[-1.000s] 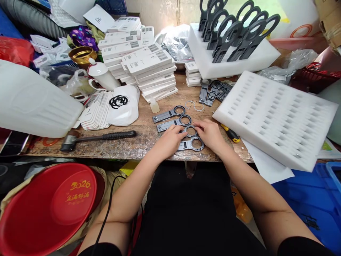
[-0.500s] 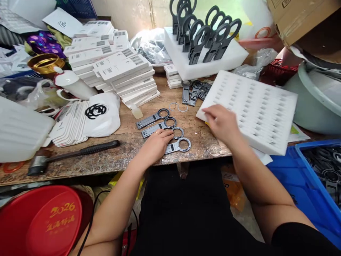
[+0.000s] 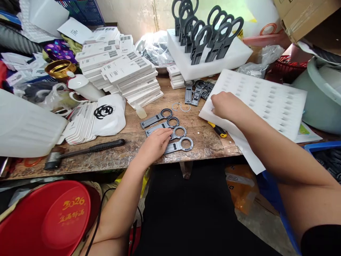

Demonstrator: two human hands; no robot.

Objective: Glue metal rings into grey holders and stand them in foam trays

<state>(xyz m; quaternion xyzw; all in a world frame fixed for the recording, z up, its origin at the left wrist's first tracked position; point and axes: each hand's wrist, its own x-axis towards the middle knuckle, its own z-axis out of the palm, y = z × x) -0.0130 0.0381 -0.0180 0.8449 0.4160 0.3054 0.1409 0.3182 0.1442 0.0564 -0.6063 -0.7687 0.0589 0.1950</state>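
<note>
The left hand (image 3: pixel 156 144) lies flat, fingers (image 3: pixel 164 134) stretched and gripping nothing, pressing on the handles of the ring parts (image 3: pixel 170 131), four in a row on the desk (image 3: pixel 112 156). The right hand (image 3: pixel 225 105), right of that row, has its fingers curled on the near-left corner of the foam tray (image 3: pixel 266 103); whether they pinch it or only rest there cannot be told. To do this well, the left hand should hold the row steady while the tray is shifted slowly, clear of the screwdriver (image 3: pixel 217 129) between tray and row. The left palm hides two handles; the tray's underside and the right fingertips are hidden.
</note>
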